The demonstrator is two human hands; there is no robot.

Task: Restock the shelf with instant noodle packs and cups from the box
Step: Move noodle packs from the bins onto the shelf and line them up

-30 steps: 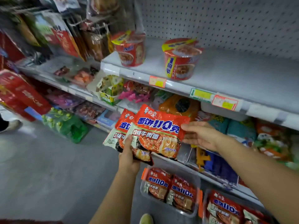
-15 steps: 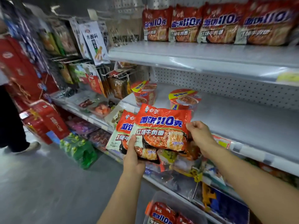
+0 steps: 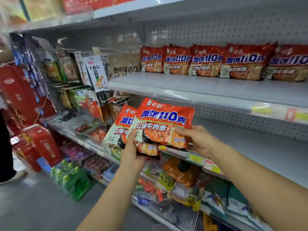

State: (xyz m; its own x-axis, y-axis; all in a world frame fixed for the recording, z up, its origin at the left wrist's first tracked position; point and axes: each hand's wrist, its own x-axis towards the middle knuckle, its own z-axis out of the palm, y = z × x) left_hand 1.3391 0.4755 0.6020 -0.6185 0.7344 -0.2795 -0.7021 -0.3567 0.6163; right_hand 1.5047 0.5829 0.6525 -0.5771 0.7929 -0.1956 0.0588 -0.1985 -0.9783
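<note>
I hold two red instant noodle packs in front of the shelving. The front pack (image 3: 164, 124) overlaps the pack behind it (image 3: 119, 130). My left hand (image 3: 132, 153) grips both packs from below, thumb on the front one. My right hand (image 3: 198, 140) pinches the front pack's lower right corner. On the upper grey shelf (image 3: 191, 87) several identical red packs (image 3: 206, 61) stand in a row against the pegboard. The box and the noodle cups are out of view.
The middle shelf (image 3: 250, 147) lies just behind my hands, with price tags (image 3: 205, 161) on its edge. Hanging snack bags (image 3: 95, 72) fill the left bay. Red gift boxes (image 3: 41, 144) and green bottle packs (image 3: 71, 180) stand on the floor at left. A person's leg (image 3: 5, 147) shows at the far left.
My view has tilted up: the box and the cups have left the frame and the upper shelf's row of packs now sits in the middle. Both hands have raised the two packs.
</note>
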